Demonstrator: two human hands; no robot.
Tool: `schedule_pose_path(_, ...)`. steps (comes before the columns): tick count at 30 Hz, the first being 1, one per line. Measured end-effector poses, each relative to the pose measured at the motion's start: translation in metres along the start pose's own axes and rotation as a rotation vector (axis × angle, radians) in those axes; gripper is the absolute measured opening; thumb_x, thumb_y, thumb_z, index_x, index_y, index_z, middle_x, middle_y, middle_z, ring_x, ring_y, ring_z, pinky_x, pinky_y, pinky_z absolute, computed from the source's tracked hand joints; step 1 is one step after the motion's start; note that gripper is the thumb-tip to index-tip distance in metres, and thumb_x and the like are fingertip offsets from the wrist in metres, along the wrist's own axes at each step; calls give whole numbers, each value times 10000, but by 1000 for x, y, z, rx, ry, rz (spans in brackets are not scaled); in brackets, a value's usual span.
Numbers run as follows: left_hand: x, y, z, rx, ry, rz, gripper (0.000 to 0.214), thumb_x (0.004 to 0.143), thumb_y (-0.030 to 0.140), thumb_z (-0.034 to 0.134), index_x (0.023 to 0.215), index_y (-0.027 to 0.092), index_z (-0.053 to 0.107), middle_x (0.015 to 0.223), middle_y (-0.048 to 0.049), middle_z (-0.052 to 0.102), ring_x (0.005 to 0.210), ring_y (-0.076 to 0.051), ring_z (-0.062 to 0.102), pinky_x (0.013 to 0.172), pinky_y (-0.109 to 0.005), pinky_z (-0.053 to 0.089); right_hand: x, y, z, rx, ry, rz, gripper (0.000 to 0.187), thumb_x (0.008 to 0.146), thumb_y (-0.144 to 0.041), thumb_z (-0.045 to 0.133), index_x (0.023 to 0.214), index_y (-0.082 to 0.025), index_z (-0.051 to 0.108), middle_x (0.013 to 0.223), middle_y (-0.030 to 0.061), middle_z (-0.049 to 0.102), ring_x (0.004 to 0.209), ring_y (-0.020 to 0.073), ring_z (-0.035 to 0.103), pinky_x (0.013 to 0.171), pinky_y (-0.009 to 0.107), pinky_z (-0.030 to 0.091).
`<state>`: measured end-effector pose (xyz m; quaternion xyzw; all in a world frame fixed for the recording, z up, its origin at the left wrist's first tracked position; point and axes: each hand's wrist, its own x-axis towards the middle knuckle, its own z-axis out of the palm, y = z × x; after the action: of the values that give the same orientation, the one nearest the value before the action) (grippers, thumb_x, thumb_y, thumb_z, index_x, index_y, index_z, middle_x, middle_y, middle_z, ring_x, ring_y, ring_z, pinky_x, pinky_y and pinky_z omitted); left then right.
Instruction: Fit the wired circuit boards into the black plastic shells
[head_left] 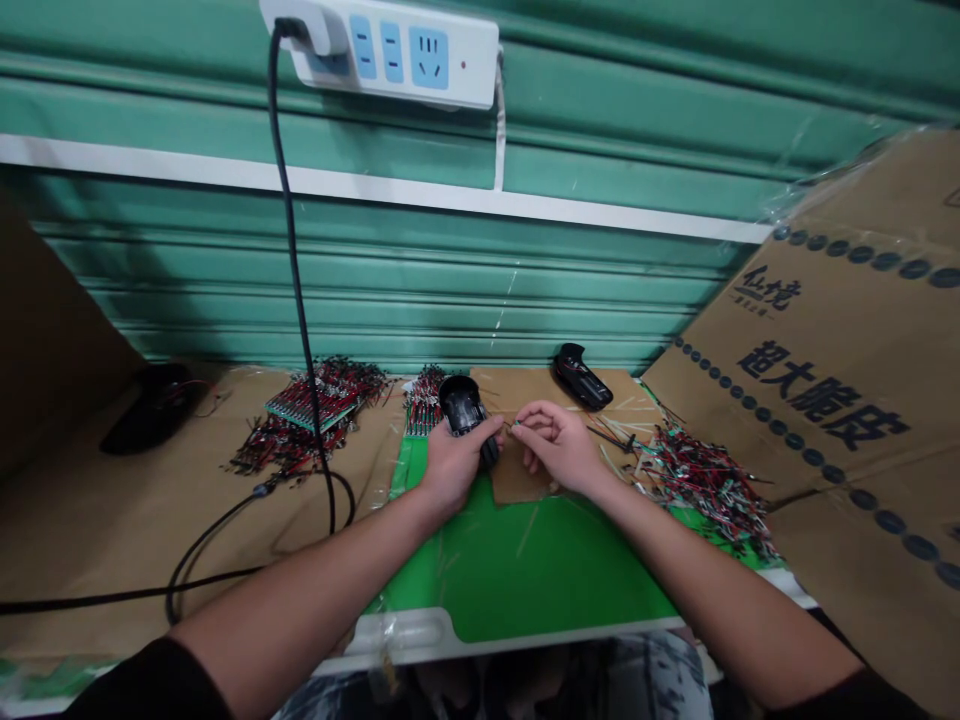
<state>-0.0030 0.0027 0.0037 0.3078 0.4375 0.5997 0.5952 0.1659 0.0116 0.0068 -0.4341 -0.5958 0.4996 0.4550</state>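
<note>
Left of the bright green mat point(525, 585), a heap of green circuit strips trailing red and black wires point(311, 415) lies on brown cardboard. Above the mat, the person's left hand point(452, 468) grips a glossy black moulded plastic casing point(463, 410), its fingers clenched around the casing and hiding its lower end. Just beside it, the right hand point(559, 447) pinches a thin green-tipped sliver point(517, 424) too small to make out, and at the mat's right end lies a tangle of short red-and-black wires point(701, 480).
</note>
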Motion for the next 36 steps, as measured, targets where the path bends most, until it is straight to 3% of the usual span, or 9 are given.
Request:
schedule_pose_path(7, -4, 0, 1, -1, -87, -18, 429, 599, 415, 977, 780, 128, 715, 693, -48, 718, 606, -160, 661, 608, -270, 520, 0, -4, 2, 88, 62, -18, 455, 747, -520, 888, 924, -200, 616, 637, -22, 675, 470, 139, 624, 431, 232, 512)
schedule_pose_path(17, -4, 4, 3, -4, -110, -11, 435, 568, 413, 983, 755, 127, 714, 679, -48, 719, 594, -158, 654, 613, -274, 526, -4, -7, 0, 40, -56, -32, 408, 837, -548, 813, 958, -189, 661, 624, -1, 690, 484, 141, 627, 468, 240, 514)
schedule_pose_path(22, -4, 6, 2, 12, -111, -39, 458, 552, 398, 975, 794, 134, 691, 683, -42, 716, 586, -160, 660, 593, -269, 524, 1, -3, -5, 107, -51, -6, 486, 757, -484, 883, 1099, -201, 683, 957, 46, 766, 499, 108, 624, 456, 245, 531)
schedule_pose_path(26, -1, 3, 2, -25, -118, -90, 487, 611, 481, 902, 888, 151, 673, 719, -43, 717, 551, -177, 664, 550, -294, 531, 0, 0, -5, 26, -61, -22, 439, 819, -481, 829, 1139, -202, 719, 859, 39, 759, 522, 122, 611, 465, 244, 520)
schedule_pose_path(30, -1, -1, 2, -7, -108, -134, 492, 641, 520, 848, 915, 170, 637, 715, -34, 706, 518, -191, 664, 523, -321, 546, -1, -1, -4, -104, 35, -161, 336, 863, -457, 797, 1084, -206, 770, 949, 78, 763, 634, 162, 647, 511, 269, 537)
schedule_pose_path(33, -3, -2, 2, 30, -130, -144, 473, 662, 518, 831, 922, 177, 631, 678, -24, 690, 514, -206, 672, 515, -318, 542, -2, -3, -4, -230, 76, -317, 213, 903, -394, 769, 1043, -237, 803, 1115, 100, 742, 852, 212, 696, 703, 324, 599)
schedule_pose_path(36, -5, -3, 3, 55, -151, -139, 493, 668, 525, 829, 960, 183, 628, 628, -11, 673, 507, -224, 680, 502, -309, 530, -2, -2, -3, -290, 61, -398, 170, 928, -346, 749, 1061, -263, 814, 1121, 90, 715, 835, 200, 678, 756, 340, 583)
